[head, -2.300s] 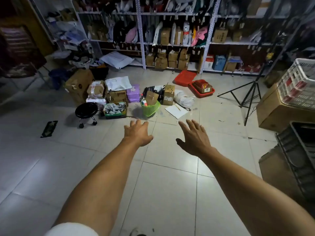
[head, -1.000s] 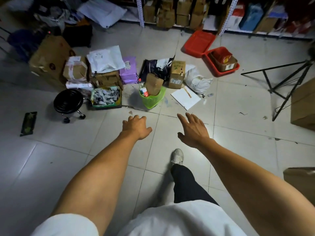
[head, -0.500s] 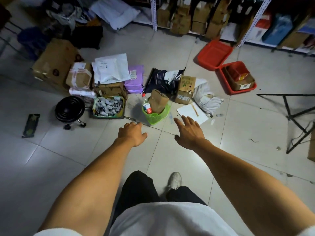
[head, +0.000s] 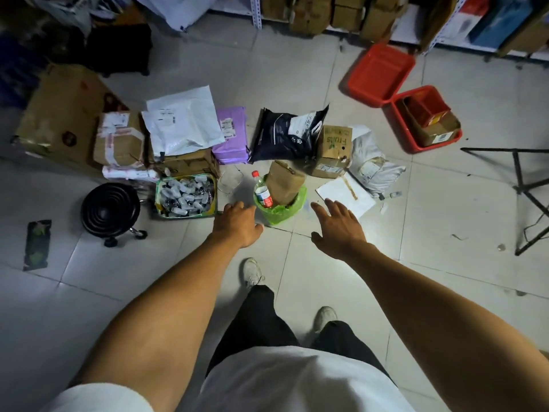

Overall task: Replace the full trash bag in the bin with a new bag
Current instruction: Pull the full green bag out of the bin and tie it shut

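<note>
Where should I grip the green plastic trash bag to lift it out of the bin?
Grip the green plastic trash bag at its folded-over rim, left hand and right hand on opposite sides, coming from above. A clear plastic bottle and a brown paper bag stick up through the middle, so gather the rim around them, probably.

Dim interior. Light pools on the floor tiles [head: 326,263] beneath and between both hands; brightness falls off sharply beyond them. Frame corners are vignetted dark. Wide-angle distortion bows the edges. Far clutter appears soft.
</note>
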